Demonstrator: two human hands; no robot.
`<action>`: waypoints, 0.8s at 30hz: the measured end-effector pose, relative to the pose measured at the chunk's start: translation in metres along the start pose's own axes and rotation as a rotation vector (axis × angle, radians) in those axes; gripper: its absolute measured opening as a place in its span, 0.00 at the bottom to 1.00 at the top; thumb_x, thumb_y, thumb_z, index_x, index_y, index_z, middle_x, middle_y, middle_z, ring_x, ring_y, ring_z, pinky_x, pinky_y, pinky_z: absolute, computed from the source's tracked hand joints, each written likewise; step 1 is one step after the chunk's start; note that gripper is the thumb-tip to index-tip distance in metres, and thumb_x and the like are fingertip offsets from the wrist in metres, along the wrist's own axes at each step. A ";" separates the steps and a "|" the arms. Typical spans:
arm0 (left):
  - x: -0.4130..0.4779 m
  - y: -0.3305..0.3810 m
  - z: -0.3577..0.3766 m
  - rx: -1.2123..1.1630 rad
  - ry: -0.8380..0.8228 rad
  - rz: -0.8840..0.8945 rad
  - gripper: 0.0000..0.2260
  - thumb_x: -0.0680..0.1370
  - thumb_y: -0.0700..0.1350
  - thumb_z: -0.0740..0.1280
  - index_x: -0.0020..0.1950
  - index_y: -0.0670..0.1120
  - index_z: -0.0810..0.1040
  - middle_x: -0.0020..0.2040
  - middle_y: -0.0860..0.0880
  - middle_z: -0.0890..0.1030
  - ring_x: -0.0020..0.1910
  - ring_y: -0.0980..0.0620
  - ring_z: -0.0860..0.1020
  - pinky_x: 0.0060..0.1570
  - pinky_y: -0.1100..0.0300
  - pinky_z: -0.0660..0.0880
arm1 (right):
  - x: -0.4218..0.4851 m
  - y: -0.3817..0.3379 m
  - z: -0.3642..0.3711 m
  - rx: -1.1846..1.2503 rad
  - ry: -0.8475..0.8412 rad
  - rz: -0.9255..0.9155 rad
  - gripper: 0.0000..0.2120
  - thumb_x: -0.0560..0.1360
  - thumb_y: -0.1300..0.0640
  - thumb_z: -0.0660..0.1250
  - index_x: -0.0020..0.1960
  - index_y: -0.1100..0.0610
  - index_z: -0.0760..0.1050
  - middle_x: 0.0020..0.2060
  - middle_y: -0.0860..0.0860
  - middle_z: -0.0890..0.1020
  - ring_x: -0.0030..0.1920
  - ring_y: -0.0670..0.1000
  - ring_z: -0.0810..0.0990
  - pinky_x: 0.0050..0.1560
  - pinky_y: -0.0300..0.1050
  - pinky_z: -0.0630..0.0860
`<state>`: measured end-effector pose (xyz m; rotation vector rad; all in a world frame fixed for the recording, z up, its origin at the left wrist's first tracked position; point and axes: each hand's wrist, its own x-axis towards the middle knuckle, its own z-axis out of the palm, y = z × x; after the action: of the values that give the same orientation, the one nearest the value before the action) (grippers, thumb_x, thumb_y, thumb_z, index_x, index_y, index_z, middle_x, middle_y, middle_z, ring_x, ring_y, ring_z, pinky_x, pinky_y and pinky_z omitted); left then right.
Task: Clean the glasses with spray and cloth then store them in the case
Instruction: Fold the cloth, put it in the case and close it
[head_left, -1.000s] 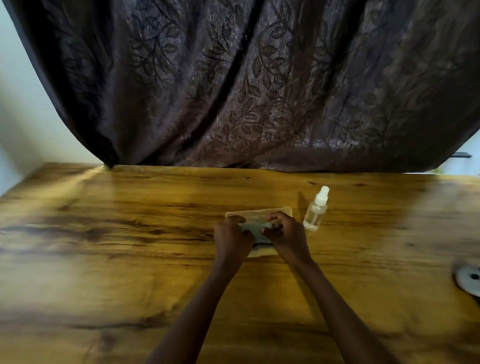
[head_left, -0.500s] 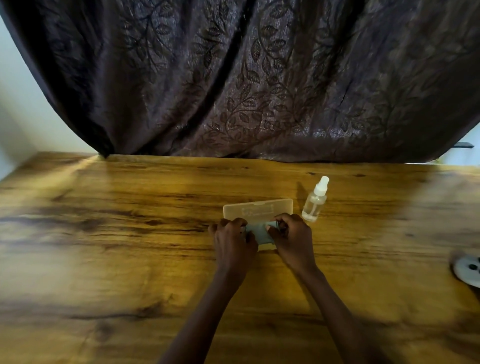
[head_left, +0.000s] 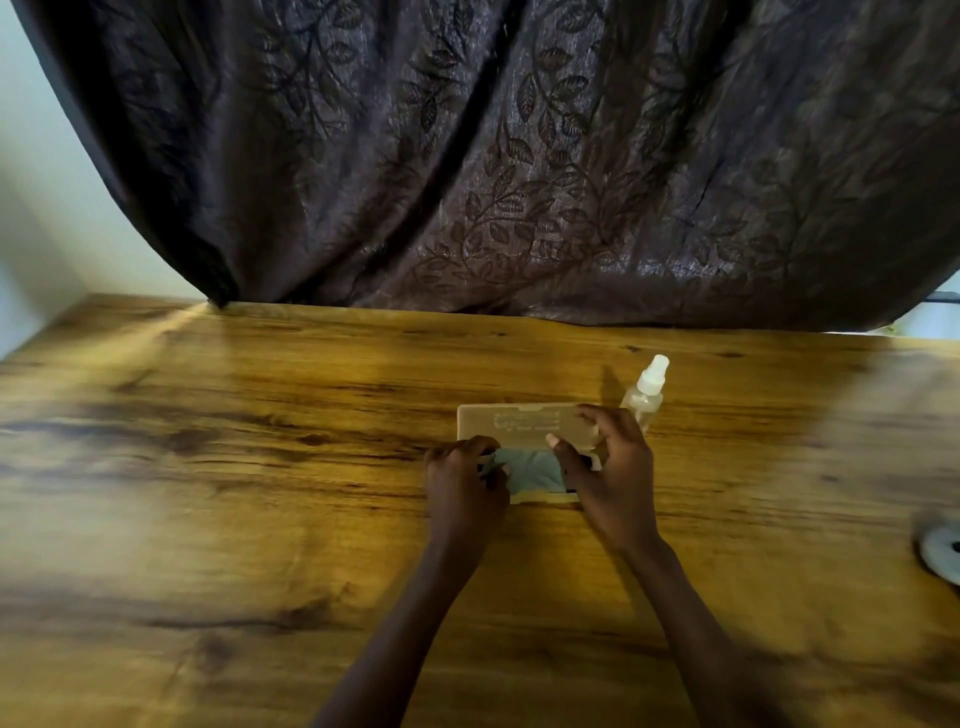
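The translucent beige rectangular plastic case (head_left: 522, 428) lies open mid-table, long axis left to right, lid tilted far. A grey-green cloth (head_left: 530, 470) fills its base; glasses are hidden. The left hand (head_left: 464, 486) pinches the cloth's left end; the right hand (head_left: 605, 467), fingers spread, touches the lid, near the clear spray bottle (head_left: 645, 392).

Glasses: hidden beneath grey cloth (head_left: 527, 470) | round grey object (head_left: 943, 552): cropped at right edge | table (head_left: 208, 519) foreground: blurred
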<state>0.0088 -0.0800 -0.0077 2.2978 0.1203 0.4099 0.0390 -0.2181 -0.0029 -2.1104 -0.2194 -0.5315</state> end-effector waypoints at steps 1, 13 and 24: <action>-0.001 0.000 0.000 -0.012 0.005 -0.011 0.13 0.72 0.38 0.69 0.56 0.38 0.77 0.53 0.40 0.81 0.53 0.42 0.77 0.53 0.47 0.75 | 0.002 0.002 -0.003 -0.011 -0.028 -0.011 0.24 0.67 0.57 0.75 0.60 0.61 0.74 0.56 0.58 0.75 0.57 0.57 0.73 0.52 0.44 0.70; -0.003 -0.002 0.004 -0.078 0.057 -0.039 0.16 0.73 0.35 0.66 0.60 0.39 0.74 0.58 0.38 0.78 0.56 0.39 0.75 0.51 0.45 0.76 | 0.017 0.024 -0.015 -0.326 -0.500 -0.188 0.53 0.55 0.41 0.78 0.67 0.35 0.45 0.69 0.49 0.62 0.68 0.50 0.55 0.60 0.53 0.61; -0.008 -0.010 0.009 -0.088 0.043 -0.028 0.17 0.74 0.37 0.65 0.63 0.42 0.72 0.61 0.40 0.76 0.59 0.40 0.72 0.53 0.43 0.74 | 0.010 0.025 -0.013 -0.261 -0.426 -0.141 0.39 0.62 0.43 0.75 0.70 0.44 0.63 0.68 0.48 0.63 0.68 0.49 0.53 0.62 0.56 0.59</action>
<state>0.0049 -0.0812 -0.0229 2.1987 0.1525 0.4418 0.0526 -0.2435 -0.0104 -2.4607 -0.5700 -0.1902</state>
